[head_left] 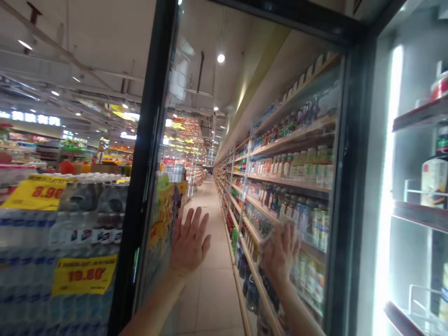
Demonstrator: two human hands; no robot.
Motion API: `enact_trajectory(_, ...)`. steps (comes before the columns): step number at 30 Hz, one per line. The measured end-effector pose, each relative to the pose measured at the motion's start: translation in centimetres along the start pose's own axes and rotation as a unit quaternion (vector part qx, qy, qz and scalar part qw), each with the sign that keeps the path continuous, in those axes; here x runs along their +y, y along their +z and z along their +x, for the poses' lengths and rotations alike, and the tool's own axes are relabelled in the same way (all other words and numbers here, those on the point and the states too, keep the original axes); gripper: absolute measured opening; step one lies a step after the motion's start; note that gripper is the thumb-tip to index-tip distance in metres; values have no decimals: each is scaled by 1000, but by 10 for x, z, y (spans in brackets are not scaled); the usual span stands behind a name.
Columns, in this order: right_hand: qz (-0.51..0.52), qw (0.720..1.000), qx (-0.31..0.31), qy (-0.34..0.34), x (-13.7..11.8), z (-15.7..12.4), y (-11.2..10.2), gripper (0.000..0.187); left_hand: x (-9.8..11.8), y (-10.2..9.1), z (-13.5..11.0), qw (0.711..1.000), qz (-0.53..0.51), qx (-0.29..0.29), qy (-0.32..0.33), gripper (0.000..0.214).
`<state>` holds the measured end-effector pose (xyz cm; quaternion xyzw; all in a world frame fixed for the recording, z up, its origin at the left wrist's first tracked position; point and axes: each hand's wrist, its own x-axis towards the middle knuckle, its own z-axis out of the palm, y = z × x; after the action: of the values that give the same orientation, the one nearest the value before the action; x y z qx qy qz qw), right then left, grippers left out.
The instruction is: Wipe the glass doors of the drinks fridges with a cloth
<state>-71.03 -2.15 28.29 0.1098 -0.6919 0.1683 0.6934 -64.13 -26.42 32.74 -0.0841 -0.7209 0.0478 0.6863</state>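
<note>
An open glass door point(213, 298) with a black frame point(142, 172) stands in front of me. My left hand point(191, 240) is raised to the glass, fingers stretched and spread, with nothing in it. On the right side of the pane, my right hand point(278, 252) lies flat with a thin pale cloth point(289, 223) at its fingers, against the glass. Motion smears this hand, so the cloth's edges are unclear. Both forearms reach up from the bottom of the view.
At right, a lit cooler point(402, 261) holds bottles on racks. Packs of bottled water point(26, 266) with yellow price signs point(84, 275) are stacked at left. Long shelves of bottled drinks point(304, 163) and a tiled aisle point(210, 261) show in the glass.
</note>
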Motion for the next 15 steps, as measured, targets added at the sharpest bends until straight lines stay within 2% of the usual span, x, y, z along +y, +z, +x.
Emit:
enact_trajectory(2, 54, 989, -44, -128, -39, -7, 2, 50, -2, 0, 0, 1000, 3, 2, 6, 57)
enact_trajectory(3, 80, 977, -61, -188, -51, -10, 2, 47, -3, 0, 0, 1000, 8, 3, 13, 56)
enact_trajectory(5, 96, 963, -63, -242, -48, -11, 2, 44, -4, -1, 0, 1000, 17, 4, 24, 54)
enact_trajectory(6, 82, 969, -51, -229, -35, -9, 2, 45, -5, -1, 0, 999, 21, 3, 27, 53)
enact_trajectory(7, 57, 980, -32, -188, -17, -5, 2, 46, -4, -1, 0, 999, 22, 0, 27, 52)
enact_trajectory(9, 3, 998, 10, -57, 21, 7, 2, 50, -4, -1, 0, 999, 23, -1, 24, 51)
enact_trajectory(11, -25, 998, 33, 54, 38, 19, 2, 54, -3, 1, 0, 1000, 19, 1, 19, 52)
enact_trajectory(12, -27, 996, 33, 74, 35, 22, 2, 54, -3, 1, 0, 1000, 17, 3, 18, 54)
enact_trajectory(13, -21, 997, 25, 63, 25, 22, 2, 54, -3, 2, -1, 1000, 16, 6, 19, 56)
enact_trajectory(15, 16, 1000, -9, -25, -7, 16, 2, 52, -4, 2, -1, 1000, 16, 8, 23, 60)
